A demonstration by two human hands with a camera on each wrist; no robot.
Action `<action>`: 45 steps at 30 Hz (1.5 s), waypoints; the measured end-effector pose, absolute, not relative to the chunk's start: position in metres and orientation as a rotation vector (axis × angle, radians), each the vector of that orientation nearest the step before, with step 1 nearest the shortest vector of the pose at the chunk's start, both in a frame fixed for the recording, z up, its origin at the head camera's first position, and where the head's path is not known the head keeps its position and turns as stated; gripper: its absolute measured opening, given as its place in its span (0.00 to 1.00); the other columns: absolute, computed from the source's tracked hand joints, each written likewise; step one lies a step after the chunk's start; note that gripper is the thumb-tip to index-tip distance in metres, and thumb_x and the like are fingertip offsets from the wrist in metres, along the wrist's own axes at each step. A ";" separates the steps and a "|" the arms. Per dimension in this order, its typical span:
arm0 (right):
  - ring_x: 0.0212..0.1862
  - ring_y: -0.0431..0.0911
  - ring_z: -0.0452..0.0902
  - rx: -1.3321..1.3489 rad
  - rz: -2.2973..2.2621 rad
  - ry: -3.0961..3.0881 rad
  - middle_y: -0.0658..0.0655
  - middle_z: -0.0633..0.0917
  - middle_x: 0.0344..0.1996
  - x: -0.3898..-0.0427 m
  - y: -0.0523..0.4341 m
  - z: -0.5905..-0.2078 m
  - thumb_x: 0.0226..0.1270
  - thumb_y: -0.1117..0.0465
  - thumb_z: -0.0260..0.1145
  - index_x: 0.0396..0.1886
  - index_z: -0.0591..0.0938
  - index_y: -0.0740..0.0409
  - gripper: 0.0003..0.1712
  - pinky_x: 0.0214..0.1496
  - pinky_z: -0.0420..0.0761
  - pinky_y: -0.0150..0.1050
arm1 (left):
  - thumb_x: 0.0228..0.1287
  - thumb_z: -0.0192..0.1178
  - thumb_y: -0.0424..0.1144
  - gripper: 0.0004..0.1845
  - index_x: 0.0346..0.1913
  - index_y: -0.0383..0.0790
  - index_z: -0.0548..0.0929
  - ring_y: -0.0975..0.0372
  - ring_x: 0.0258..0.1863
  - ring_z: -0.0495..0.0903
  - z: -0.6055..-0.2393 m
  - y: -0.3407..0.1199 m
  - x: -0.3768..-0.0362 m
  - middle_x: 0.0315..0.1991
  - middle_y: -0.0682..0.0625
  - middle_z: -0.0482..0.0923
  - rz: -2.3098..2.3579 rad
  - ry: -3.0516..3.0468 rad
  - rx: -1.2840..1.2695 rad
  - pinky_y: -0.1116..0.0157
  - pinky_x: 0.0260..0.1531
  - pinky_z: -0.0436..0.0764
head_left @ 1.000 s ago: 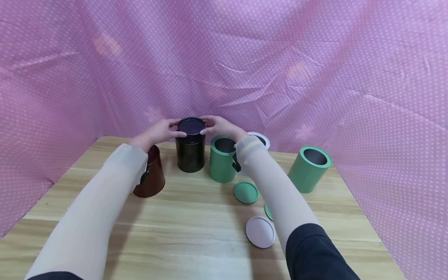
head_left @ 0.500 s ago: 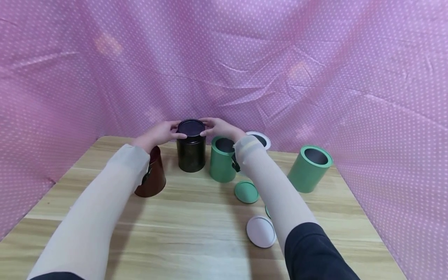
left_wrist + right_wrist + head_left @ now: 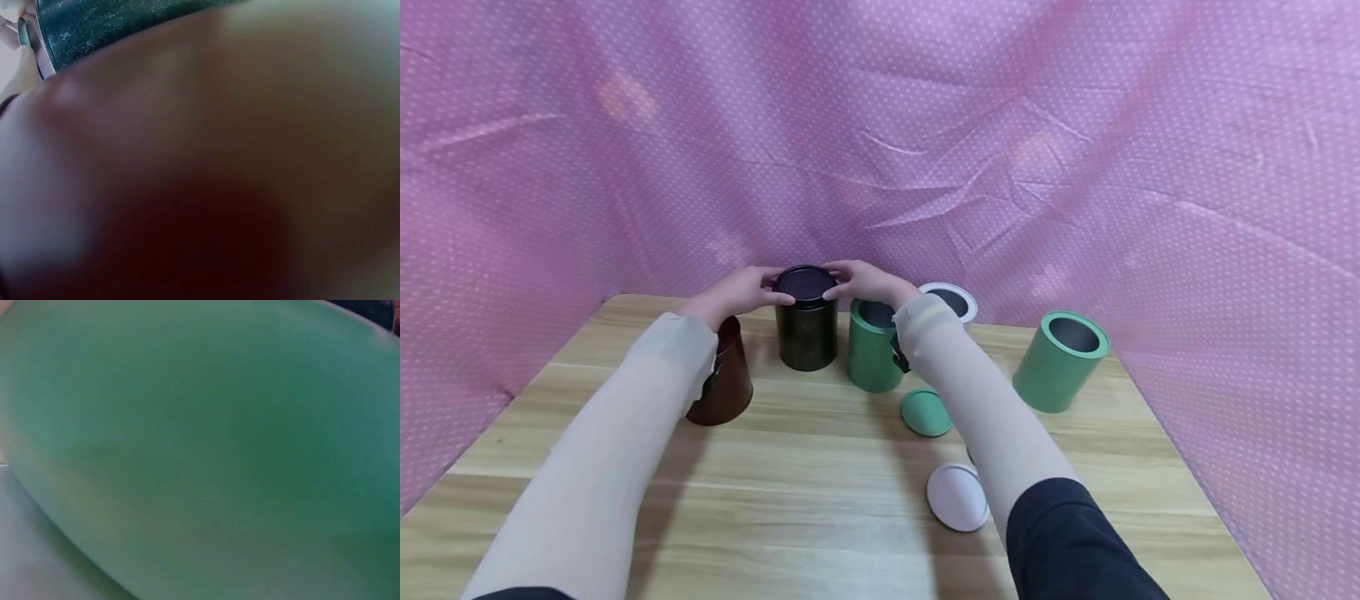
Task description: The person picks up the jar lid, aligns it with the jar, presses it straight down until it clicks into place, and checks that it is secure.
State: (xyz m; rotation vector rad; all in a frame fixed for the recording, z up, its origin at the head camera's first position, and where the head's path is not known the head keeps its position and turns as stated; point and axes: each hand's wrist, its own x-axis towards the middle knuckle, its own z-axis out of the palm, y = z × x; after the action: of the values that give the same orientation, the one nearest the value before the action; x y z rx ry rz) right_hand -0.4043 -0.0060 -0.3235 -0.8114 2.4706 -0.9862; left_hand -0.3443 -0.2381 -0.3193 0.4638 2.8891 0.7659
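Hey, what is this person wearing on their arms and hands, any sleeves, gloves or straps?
Both forearms wear thin, pale beige sheer sleeves. Dark sleeves show above them, clearest on the right arm. The left hand and right hand are bare, without gloves. A small dark strap or device sits under each wrist.

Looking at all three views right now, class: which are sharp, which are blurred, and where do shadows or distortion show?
Head view: sharp, wide-angle bend in the table edges, soft arm shadows on the wood, both hands at the black tin. Left wrist view: filled by a blurred brown tin, too close to focus. Right wrist view: a blurred green tin fills the frame.
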 end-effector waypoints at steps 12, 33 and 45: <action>0.72 0.49 0.61 -0.786 -0.905 2.516 0.57 0.68 0.70 -0.399 -0.010 -0.324 0.67 0.51 0.65 0.74 0.63 0.52 0.39 0.74 0.60 0.46 | 0.68 0.58 0.52 0.40 0.73 0.30 0.58 0.41 0.67 0.65 -0.322 -0.241 -0.345 0.68 0.30 0.64 0.724 2.838 0.456 0.45 0.67 0.63; 0.70 0.48 0.64 -0.727 -0.844 2.519 0.57 0.67 0.71 -0.401 -0.010 -0.322 0.67 0.52 0.65 0.72 0.66 0.54 0.36 0.74 0.62 0.45 | 0.69 0.56 0.53 0.41 0.73 0.28 0.56 0.39 0.69 0.60 -0.323 -0.239 -0.348 0.68 0.27 0.61 0.631 2.844 0.467 0.45 0.69 0.61; 0.62 0.47 0.74 -0.683 -0.787 2.531 0.56 0.74 0.67 -0.401 -0.009 -0.319 0.66 0.49 0.66 0.72 0.67 0.49 0.36 0.72 0.64 0.46 | 0.70 0.55 0.54 0.41 0.73 0.30 0.55 0.38 0.69 0.59 -0.320 -0.238 -0.347 0.69 0.27 0.59 0.611 2.817 0.461 0.44 0.68 0.61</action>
State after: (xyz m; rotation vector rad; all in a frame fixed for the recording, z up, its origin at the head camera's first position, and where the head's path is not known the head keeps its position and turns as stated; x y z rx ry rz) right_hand -0.4005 -0.0086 -0.3189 -0.6830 2.5309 -0.7866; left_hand -0.3473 -0.2381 -0.3202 0.4614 2.8169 0.6107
